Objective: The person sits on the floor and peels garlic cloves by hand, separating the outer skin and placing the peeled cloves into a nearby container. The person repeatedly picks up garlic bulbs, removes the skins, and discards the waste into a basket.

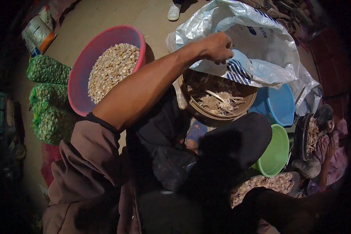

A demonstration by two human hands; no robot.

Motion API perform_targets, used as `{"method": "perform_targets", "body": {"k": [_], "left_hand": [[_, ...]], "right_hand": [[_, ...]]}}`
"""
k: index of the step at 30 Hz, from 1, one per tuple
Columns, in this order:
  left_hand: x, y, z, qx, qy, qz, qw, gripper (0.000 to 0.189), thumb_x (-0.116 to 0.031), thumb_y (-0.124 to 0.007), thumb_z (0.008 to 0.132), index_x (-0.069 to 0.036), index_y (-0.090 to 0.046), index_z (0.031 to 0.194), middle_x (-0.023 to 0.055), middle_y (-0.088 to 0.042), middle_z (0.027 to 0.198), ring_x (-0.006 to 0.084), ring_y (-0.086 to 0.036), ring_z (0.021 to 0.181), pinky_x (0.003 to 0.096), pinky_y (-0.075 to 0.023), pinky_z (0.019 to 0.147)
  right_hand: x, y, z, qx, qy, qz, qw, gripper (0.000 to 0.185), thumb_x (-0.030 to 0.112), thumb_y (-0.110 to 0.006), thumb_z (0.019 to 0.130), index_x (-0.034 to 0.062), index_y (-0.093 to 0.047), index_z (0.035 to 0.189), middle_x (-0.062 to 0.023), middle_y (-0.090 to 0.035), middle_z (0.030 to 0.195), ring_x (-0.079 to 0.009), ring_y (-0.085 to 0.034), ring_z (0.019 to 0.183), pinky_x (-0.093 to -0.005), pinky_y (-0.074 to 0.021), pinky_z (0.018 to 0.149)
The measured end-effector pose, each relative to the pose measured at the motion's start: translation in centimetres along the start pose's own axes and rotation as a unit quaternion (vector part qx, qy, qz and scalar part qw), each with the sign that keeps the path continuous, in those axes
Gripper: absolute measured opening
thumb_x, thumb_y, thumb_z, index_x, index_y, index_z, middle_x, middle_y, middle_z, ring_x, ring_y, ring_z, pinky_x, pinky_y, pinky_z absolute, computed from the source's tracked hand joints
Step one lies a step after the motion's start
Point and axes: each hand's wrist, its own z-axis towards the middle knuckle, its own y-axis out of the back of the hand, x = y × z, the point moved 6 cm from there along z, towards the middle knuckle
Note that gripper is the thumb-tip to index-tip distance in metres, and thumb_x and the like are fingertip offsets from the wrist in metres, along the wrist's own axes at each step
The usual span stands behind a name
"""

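My left arm reaches across to the white woven plastic sack (269,44). My left hand (219,48), fingers curled, is over the near side of its open mouth; whether it grips the sack or a small thing is hidden. Just below stands a brown round basin (222,116) holding dry garlic stalks and roots (220,101). Under my left forearm is a pink basin (79,71) partly filled with what look like garlic cloves (114,67). A dark forearm at the lower right seems to be mine; my right hand is out of view.
Green net bags (48,70) of cloves lie left. Right are a blue tub (282,105), a green basin (276,152), a tray of cloves (269,184) and a dark pan of scraps (311,136) beside another person's hand (329,150). Someone's white shoe (174,11) is at the top.
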Motion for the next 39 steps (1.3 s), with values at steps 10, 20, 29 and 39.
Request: {"method": "perform_targets", "body": {"k": [10, 20, 29, 39], "left_hand": [[0.1, 0.0, -0.7, 0.031, -0.033, -0.004, 0.999, 0.029, -0.023, -0.058, 0.088, 0.005, -0.059, 0.093, 0.0124, -0.064, 0.079, 0.0179, -0.063, 0.07, 0.0309, -0.0525, 0.059], [-0.5, 0.1, -0.4, 0.028, -0.023, -0.021, 0.999, 0.024, -0.019, -0.057, 0.087, 0.005, -0.056, 0.092, 0.0106, -0.062, 0.078, 0.0176, -0.063, 0.069, 0.0303, -0.0523, 0.057], [-0.7, 0.1, -1.2, 0.029, 0.02, 0.004, 0.999, 0.023, -0.019, -0.057, 0.087, 0.003, -0.054, 0.092, 0.0101, -0.061, 0.08, 0.017, -0.062, 0.071, 0.0299, -0.0508, 0.058], [0.0, -0.6, -0.6, 0.075, 0.024, 0.02, 0.997, 0.024, -0.02, -0.057, 0.087, 0.004, -0.056, 0.092, 0.0101, -0.062, 0.079, 0.0161, -0.061, 0.069, 0.0296, -0.0508, 0.058]], "right_hand": [[3.2, 12.7, -1.1, -0.203, -0.007, -0.133, 0.97, 0.035, 0.01, -0.053, 0.09, -0.0084, -0.049, 0.12, -0.0221, -0.057, 0.117, -0.0268, -0.06, 0.099, -0.031, -0.049, 0.082], [-10.0, 25.5, -32.8, -0.177, -0.454, -0.442, 0.754, 0.032, 0.013, -0.058, 0.089, -0.0054, -0.055, 0.116, -0.0201, -0.06, 0.11, -0.0297, -0.058, 0.1, -0.0375, -0.0444, 0.088], [-7.6, 12.8, -51.4, 0.154, -0.683, -0.212, 0.682, 0.028, 0.026, -0.06, 0.083, 0.0044, -0.06, 0.1, -0.0196, -0.061, 0.101, -0.0367, -0.059, 0.091, -0.0424, -0.0474, 0.078], [-5.8, 9.9, -58.9, 0.176, -0.714, -0.157, 0.659, 0.026, 0.027, -0.059, 0.082, 0.0056, -0.062, 0.096, -0.0167, -0.061, 0.095, -0.0349, -0.059, 0.088, -0.0417, -0.0479, 0.076]]}}
